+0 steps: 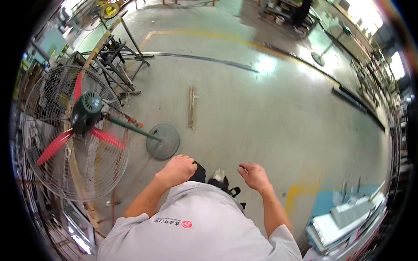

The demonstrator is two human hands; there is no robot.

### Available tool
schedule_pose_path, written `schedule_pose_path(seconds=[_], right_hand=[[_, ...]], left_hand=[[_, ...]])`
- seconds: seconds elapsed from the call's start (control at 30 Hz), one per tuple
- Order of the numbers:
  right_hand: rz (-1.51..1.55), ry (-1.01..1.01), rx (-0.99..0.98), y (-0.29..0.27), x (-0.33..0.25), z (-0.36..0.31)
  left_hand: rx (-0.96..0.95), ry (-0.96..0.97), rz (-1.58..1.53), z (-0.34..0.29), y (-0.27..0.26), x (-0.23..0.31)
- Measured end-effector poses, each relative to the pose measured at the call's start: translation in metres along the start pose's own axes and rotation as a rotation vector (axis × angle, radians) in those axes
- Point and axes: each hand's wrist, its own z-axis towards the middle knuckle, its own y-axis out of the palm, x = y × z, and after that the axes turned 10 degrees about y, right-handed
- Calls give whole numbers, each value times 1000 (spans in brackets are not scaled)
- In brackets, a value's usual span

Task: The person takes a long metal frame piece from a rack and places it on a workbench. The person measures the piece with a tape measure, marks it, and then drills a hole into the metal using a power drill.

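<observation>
Left hand (176,169) is knuckles-up with the fingers curled under, so I can't tell if they're fully closed or gripping anything; right hand (255,177) hangs loosely open, fingers a bit bent. Closest thing to the left hand is the big fan (87,112), off to the person's left: round, flat, dull grey-green base (163,141) on the floor just past that hand, slim green pole, rounded motor. Its thin wire cage (32,130) is a big round basket with three smooth red blades inside. Floor (261,126) is shiny grey-green. A long, narrow brownish strip (191,106) lies ahead. Shelf rack (263,17) up top holds small stuff, too blurry to name.
</observation>
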Motion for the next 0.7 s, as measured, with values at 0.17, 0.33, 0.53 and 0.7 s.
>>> schedule_pose_path(seconds=[0.17,0.33,0.53,0.7], right_hand=[[214,-145,-61,-119,-61,199],[170,-86,-200,-141,-91,362],[-15,94,-449,-88,54,516],[-219,502,-407,-113,189,569]], left_hand=[[166,74,-102,114,-39,-84],[-77,-4,-120,232,-66,-203],[-14,-38,-80,356,-234,-366],[314,173,-42,411,-386,-507]])
